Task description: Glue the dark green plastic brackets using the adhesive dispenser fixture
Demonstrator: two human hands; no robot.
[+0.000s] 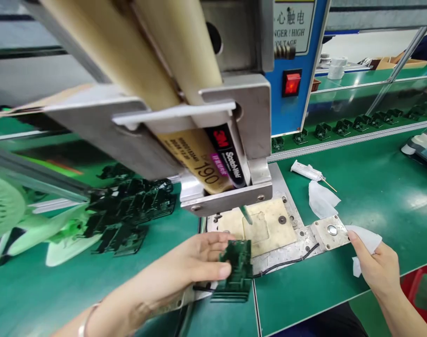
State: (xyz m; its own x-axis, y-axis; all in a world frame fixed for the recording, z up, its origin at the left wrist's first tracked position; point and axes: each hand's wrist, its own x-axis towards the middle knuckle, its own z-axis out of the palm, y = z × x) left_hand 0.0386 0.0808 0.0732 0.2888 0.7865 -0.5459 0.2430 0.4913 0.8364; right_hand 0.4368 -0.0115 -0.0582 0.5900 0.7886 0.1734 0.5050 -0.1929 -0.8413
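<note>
My left hand (pixel 202 262) is closed around the edge of a dark green plastic part (pixel 236 274), held low in front of the dispenser. Just behind it lies a cream fixture plate (pixel 279 220) with a shallow recess, fixed on a metal base. A nozzle tip (pixel 246 215) points down over that recess from the adhesive cartridge (pixel 206 161). On the right, my right hand (pixel 379 267) pinches a white tissue (pixel 367 241), its thumb beside the metal block with a round button (pixel 331 230).
Many dark green parts (pixel 129 210) are heaped at left near a green fan (pixel 59 229). A syringe (pixel 306 171) with a thin stick and another white tissue (pixel 322 199) lie behind the button block. More parts (pixel 343 126) line the back ledge. A blue control box (pixel 290 103) stands behind.
</note>
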